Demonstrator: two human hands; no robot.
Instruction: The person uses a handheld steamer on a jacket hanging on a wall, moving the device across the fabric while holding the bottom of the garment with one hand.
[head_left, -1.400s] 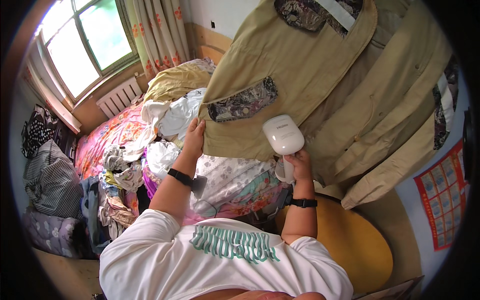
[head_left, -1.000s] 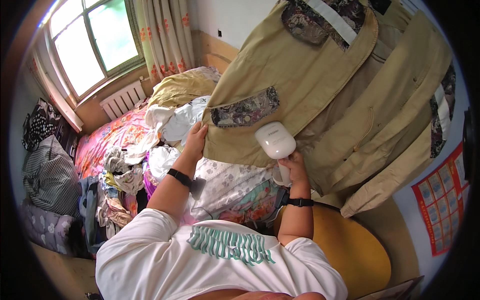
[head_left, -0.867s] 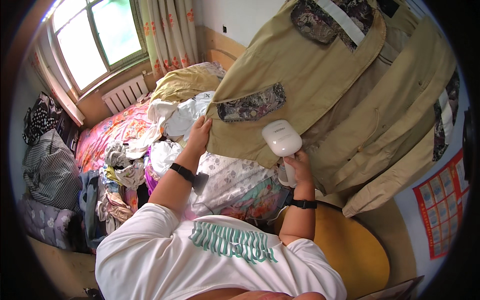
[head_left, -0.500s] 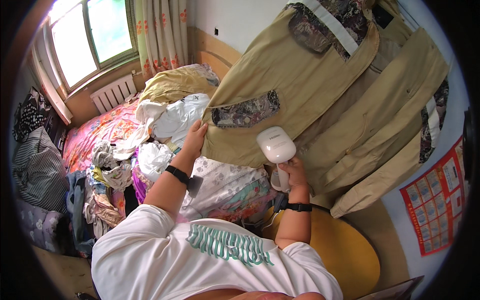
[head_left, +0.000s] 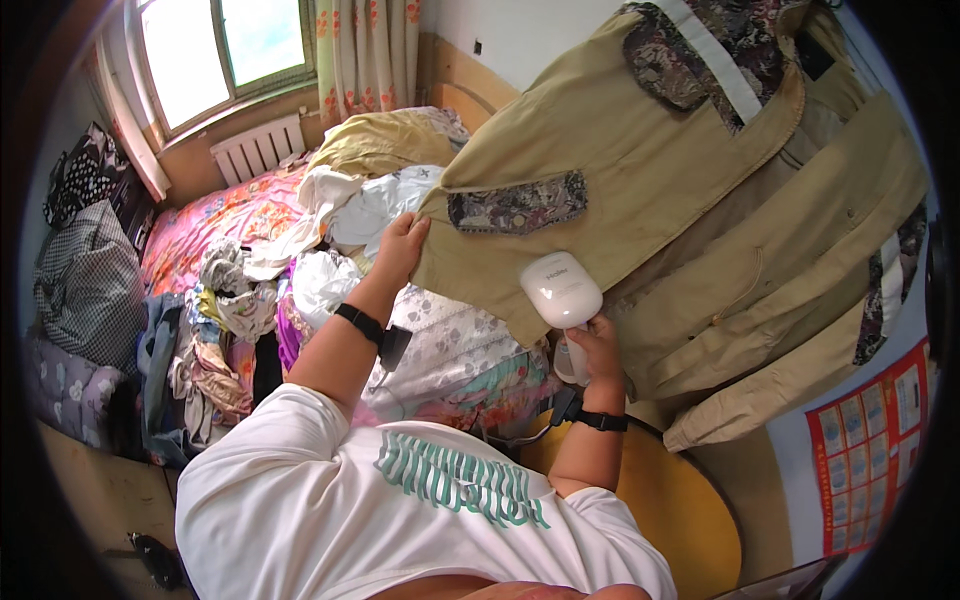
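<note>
A tan jacket (head_left: 640, 170) with dark patterned pocket flaps hangs spread out in front of me. My left hand (head_left: 402, 243) grips its lower left hem and pulls it taut. My right hand (head_left: 594, 345) holds a white handheld garment steamer (head_left: 560, 290) by the handle, its head pressed against the jacket's lower front, just below the patterned pocket flap (head_left: 517, 202).
A bed (head_left: 220, 215) with a pink floral cover is heaped with crumpled clothes at the left. A radiator (head_left: 258, 148) and window (head_left: 225, 45) lie behind it. A round yellow stool (head_left: 680, 510) stands at the lower right, a red poster (head_left: 870, 440) beyond.
The steamer has slid slightly down and left over the jacket front. My left hand has kept its grip on the hem. The view has shifted a little.
</note>
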